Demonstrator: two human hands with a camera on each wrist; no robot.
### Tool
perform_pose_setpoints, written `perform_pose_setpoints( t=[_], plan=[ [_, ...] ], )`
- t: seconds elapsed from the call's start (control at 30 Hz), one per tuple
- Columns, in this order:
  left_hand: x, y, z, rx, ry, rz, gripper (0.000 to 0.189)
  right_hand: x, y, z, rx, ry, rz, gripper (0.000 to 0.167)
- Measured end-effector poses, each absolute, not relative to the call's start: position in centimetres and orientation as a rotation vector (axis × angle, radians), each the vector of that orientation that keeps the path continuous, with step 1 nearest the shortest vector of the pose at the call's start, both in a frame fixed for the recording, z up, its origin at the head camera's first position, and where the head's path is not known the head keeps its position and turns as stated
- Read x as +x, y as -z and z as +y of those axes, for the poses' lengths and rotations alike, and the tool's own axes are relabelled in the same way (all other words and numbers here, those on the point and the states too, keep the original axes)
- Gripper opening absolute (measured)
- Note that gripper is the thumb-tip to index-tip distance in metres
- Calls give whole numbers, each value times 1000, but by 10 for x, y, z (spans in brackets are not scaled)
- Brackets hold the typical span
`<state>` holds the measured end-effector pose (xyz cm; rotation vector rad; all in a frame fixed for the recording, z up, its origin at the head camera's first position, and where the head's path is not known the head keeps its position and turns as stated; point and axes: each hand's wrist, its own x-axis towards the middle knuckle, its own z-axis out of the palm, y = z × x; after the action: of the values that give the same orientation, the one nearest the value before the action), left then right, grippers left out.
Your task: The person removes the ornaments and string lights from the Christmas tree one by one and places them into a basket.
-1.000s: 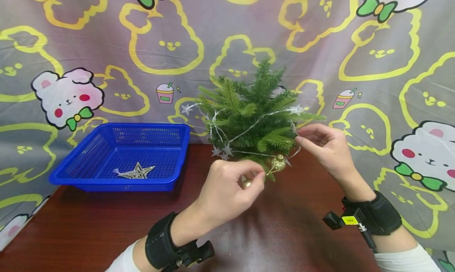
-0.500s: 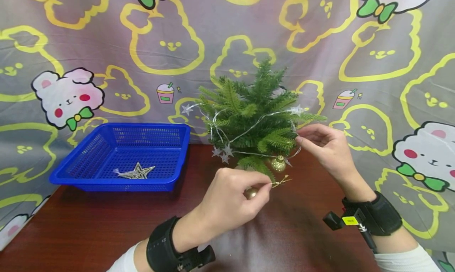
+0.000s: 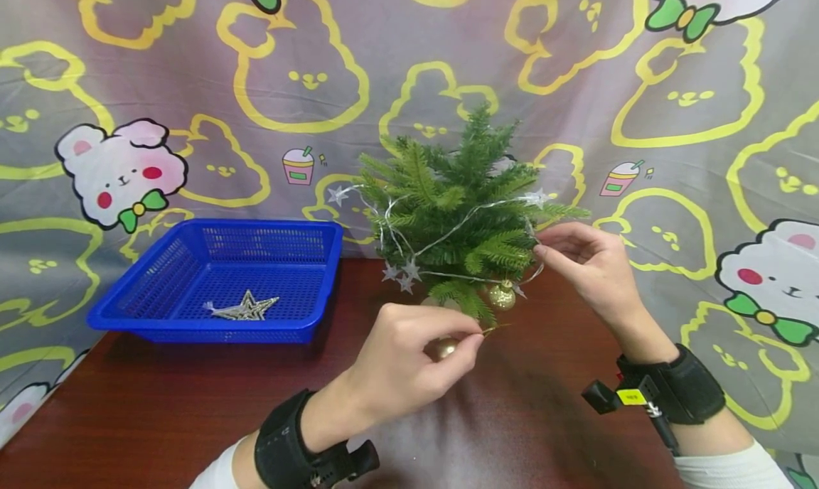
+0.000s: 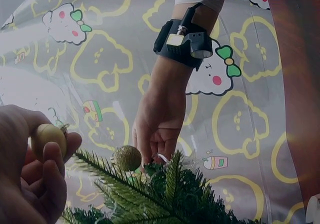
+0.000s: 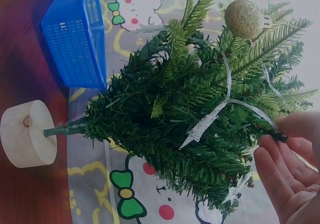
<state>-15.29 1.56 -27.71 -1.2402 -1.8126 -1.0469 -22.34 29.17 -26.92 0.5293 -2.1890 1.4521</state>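
My left hand (image 3: 399, 354) is in front of a small artificial Christmas tree (image 3: 441, 197). Between thumb and forefinger it pinches a smooth gold bauble (image 4: 48, 141) by the top, and a thin gold cord (image 3: 494, 328) sticks out past the fingertips. On the tree's right side my right hand (image 3: 591, 265) pinches a branch tip (image 5: 280, 136) along which the clear light string (image 5: 250, 107) runs. A glittery gold bauble (image 3: 502, 296) hangs from a low front branch. Star-shaped lights (image 3: 409, 269) dangle at the tree's lower left.
Left of the tree stands a blue plastic basket (image 3: 205, 326) holding a glittery star ornament (image 3: 249, 307). The tree's round wooden base (image 5: 29, 134) rests on the dark red-brown table (image 3: 160, 411). A patterned cloth (image 3: 409, 34) hangs behind.
My left hand has drawn down and away from the lower branches and the glittery bauble, carrying the smooth bauble, then shifted slightly left. The right hand keeps its place at the branch tip.
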Motion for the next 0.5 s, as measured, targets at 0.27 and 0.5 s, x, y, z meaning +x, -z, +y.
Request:
perform_pose_setpoints(
  t=[0.27, 0.5],
  plan=[
    [-160, 282, 2, -1267, 1095, -1728, 7, -225, 270, 292, 566, -1506, -2156, 17],
    [-166, 286, -7, -1225, 1125, -1708, 7, -225, 270, 292, 556, -1518, -2144, 18]
  ],
)
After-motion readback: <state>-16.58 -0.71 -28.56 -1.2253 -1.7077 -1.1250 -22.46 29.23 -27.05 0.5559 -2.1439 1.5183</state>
